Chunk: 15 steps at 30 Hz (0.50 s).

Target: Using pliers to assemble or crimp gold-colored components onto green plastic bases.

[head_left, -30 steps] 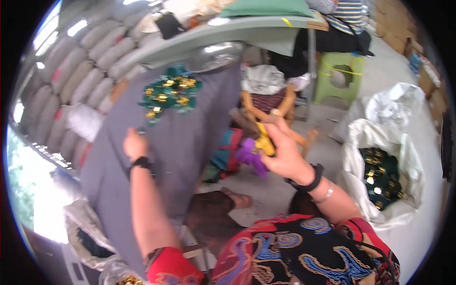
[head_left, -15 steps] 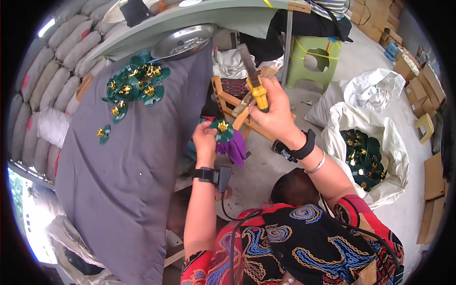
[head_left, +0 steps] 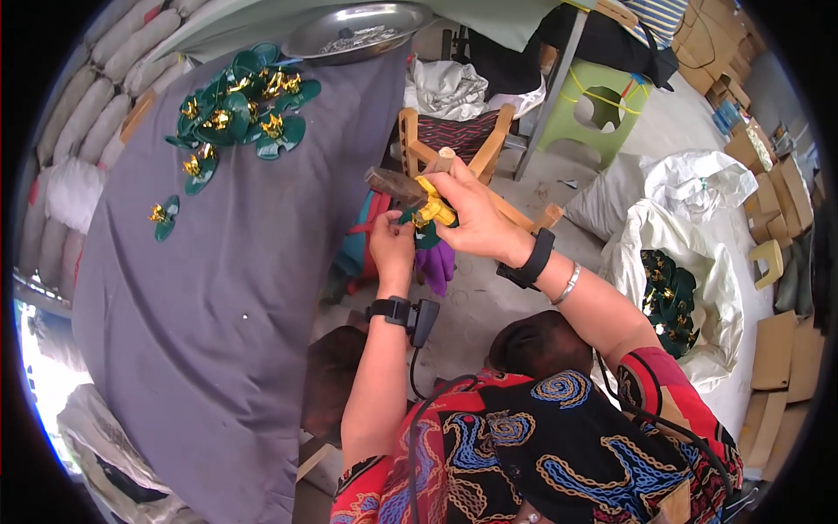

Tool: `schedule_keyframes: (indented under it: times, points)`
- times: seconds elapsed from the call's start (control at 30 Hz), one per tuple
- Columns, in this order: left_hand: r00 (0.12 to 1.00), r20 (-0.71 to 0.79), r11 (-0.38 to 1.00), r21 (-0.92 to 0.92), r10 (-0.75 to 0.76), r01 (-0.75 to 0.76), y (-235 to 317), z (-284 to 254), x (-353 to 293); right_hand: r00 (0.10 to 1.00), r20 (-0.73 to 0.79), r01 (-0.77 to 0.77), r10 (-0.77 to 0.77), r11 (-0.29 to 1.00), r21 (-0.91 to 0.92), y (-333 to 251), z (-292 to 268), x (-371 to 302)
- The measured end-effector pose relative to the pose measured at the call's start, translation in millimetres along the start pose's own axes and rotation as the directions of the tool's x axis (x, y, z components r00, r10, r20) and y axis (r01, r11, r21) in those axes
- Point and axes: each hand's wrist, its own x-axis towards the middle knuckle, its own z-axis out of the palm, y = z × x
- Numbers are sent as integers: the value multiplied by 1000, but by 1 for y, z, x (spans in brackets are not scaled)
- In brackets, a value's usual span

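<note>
My right hand (head_left: 480, 214) is closed around the yellow handle of a tool (head_left: 435, 212) with a flat, dark metal head, now low and pointing left. Just to its left, my left hand (head_left: 390, 249) pinches a round green leaf-like ornament (head_left: 427, 238). The tool and my right hand cover most of that ornament, including its gold centre. On the grey-covered table (head_left: 253, 288) at left lies a pile of similar green ornaments (head_left: 229, 118) with gold centres. A wooden piece with a round end (head_left: 446, 155) stands beyond my right hand.
A metal basin (head_left: 345, 35) with small silvery bits sits at the table's far end. To the right, a white sack (head_left: 720, 262) holds more green-and-gold pieces. A green stool (head_left: 594, 113), a wooden folding frame (head_left: 493, 144) and cardboard boxes (head_left: 777, 349) stand around the floor.
My right hand has come down and left, swinging the raised tool's head over toward my left hand. My left hand has shifted slightly right, still holding the green ornament.
</note>
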Motion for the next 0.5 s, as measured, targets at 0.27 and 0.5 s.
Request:
schedule_keyframes:
  times: [0.27,0.5]
  points:
    - [896,86,851,283,436,-442,44,9,-18,987,154,52,-37,994,-92,0,2,-2]
    - [844,212,790,297,492,-535,0,4,-7,973,225,61,-39,994,-91,-26,-21,12]
